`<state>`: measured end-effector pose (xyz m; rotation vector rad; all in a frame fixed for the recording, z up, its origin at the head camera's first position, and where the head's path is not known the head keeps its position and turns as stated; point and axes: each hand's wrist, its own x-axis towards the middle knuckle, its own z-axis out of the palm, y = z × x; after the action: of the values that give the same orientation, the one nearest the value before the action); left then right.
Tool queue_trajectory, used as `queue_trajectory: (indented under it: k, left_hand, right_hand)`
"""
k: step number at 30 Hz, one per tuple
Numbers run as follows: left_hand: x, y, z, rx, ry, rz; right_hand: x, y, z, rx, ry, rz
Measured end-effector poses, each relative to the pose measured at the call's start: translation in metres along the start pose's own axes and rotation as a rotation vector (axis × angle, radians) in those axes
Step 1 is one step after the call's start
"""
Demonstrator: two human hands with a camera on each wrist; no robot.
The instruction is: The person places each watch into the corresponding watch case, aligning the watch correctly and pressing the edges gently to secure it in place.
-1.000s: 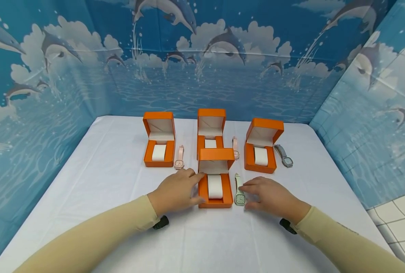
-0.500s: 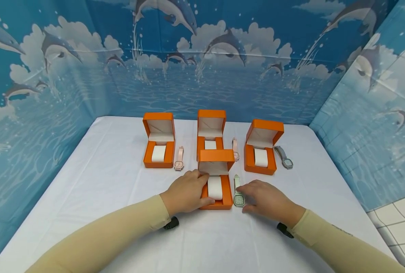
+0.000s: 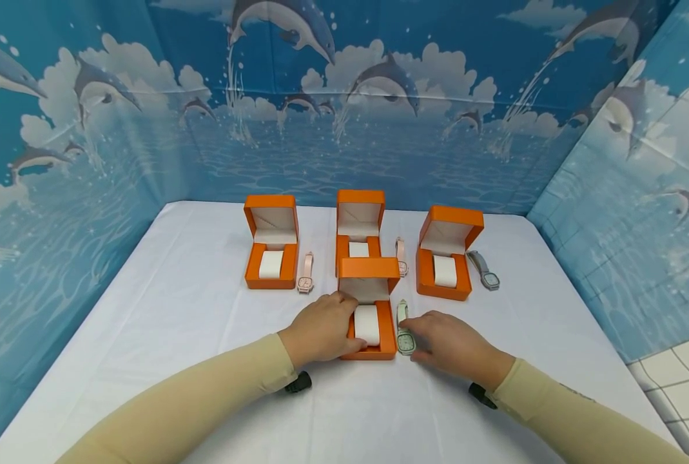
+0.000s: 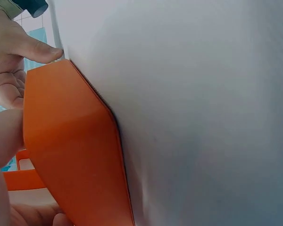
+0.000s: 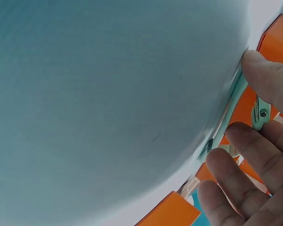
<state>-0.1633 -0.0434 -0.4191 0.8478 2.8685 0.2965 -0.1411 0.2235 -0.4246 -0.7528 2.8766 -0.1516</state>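
Note:
My left hand (image 3: 321, 328) holds the left side of the nearest orange watch box (image 3: 387, 325). The lid is up and a white cushion (image 3: 367, 325) sits inside, my thumb beside its lower end. The left wrist view shows the outer wall of this watch box (image 4: 75, 132) with my left thumb (image 4: 2, 136) over its edge. Just right of the box, a pale green wristwatch (image 3: 405, 341) lies face up on the cloth. My right hand (image 3: 451, 341) touches its strap with a fingertip. In the right wrist view the fingers (image 5: 254, 155) are spread beside the strap (image 5: 233, 101).
Behind stand three more raised-lid orange boxes, at left (image 3: 271, 283), middle (image 3: 342, 248) and right (image 3: 443, 292). A pink watch (image 3: 305, 282), another pink watch (image 3: 401, 258) and a grey watch (image 3: 486, 274) lie beside them. A dolphin-print curtain (image 3: 251, 161) surrounds the white-covered table (image 3: 205, 296).
My left hand has moved right, from the box's edge to over its left side. My right hand has shifted slightly left, and the green watch has moved a little closer to the box.

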Motion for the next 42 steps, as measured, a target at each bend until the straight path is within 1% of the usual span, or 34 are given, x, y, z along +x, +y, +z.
queue_trajectory:
  k: [4, 8, 14, 18, 24, 29, 37, 42]
  left_hand:
    - [0.0019, 0.001, 0.0, 0.005, 0.007, 0.01]
    - [0.0046, 0.0014, 0.0003, -0.017, 0.019, 0.014]
    - [0.0067, 0.0011, -0.001, -0.062, 0.027, 0.016]
    - [0.0074, -0.0001, -0.0023, -0.091, 0.031, 0.022]
    - [0.0059, 0.0009, -0.0025, -0.118, 0.025, 0.008]
    - [0.0048, 0.0019, -0.001, -0.121, 0.055, 0.017]
    - [0.0018, 0.0018, 0.0005, -0.079, 0.1, 0.039]
    - [-0.0002, -0.0005, 0.0015, -0.099, 0.131, 0.055]
  right_hand:
    - [0.0, -0.004, -0.0027, 0.007, -0.027, 0.027]
    - [-0.0006, -0.0061, -0.004, 0.007, -0.042, 0.039]
    - [-0.001, -0.006, -0.0041, 0.014, -0.052, 0.04]
    - [-0.001, -0.0054, -0.005, 0.038, -0.055, 0.042]
    - [-0.0026, -0.0041, -0.0057, 0.06, -0.04, 0.025]
    - [-0.0043, -0.0032, -0.0056, 0.073, -0.017, 0.012]
    - [-0.0057, -0.003, -0.0056, 0.05, -0.004, 0.019]
    - [-0.0067, -0.003, -0.0069, 0.035, 0.013, 0.005]
